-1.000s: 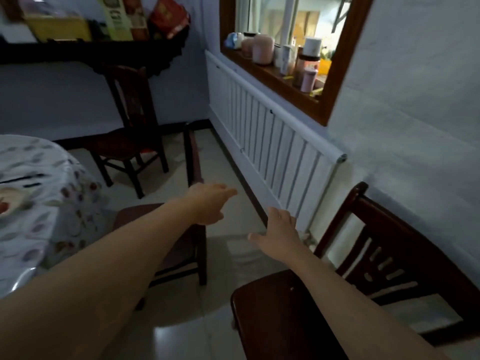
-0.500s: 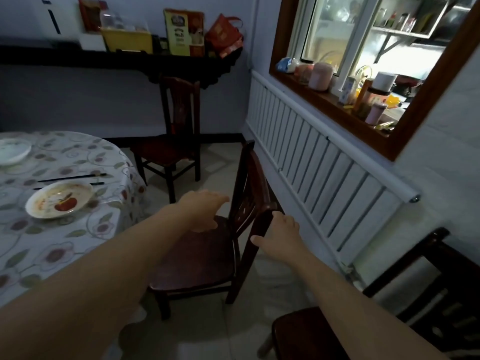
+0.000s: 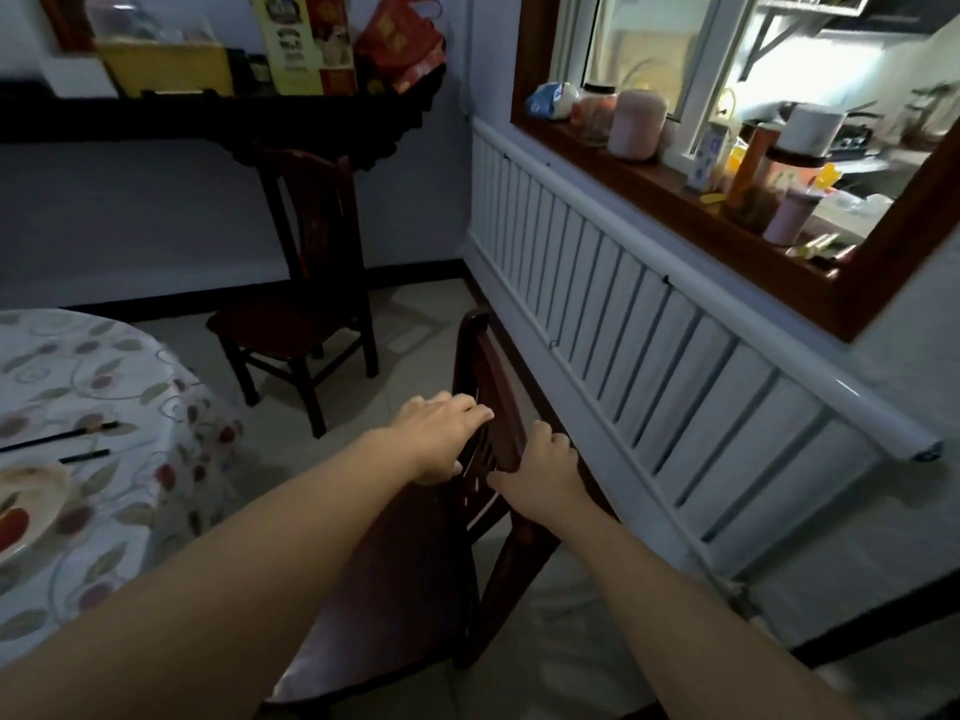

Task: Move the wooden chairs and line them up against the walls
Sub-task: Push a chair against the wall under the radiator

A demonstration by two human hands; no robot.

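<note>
Pale walls (image 3: 130, 215) meeting at the far corner, grey floor tiles (image 3: 415, 350) showing between the furniture. Running low along the right-hand wall: white slatted radiator (image 3: 649, 324), under a wood-framed window (image 3: 675, 200) with jars and bottles crowding its sill. Jutting in at the left: round table (image 3: 104, 407) under a floral cloth, carrying a used plate (image 3: 26, 501) and dark chopsticks (image 3: 67, 436). Hanging on the far wall: dark shelf (image 3: 156, 119) loaded with boxes and a red bag.

Standing close in, between table and radiator: near wooden chair (image 3: 395, 589), seat turned toward the table, backrest seen edge-on and lying just beside the radiator. Sitting against the far wall under the shelf: second wooden chair (image 3: 306, 304), well apart from the first.

Reaching forward side by side: left hand (image 3: 439, 441) resting on the seat-side face of the near chair's backrest, fingers straight and touching the wood, thumb tucked below. Gripping the same backrest from the radiator side: right hand (image 3: 540, 472), fingers curling over the top rail, thumb pressing against the slats.
</note>
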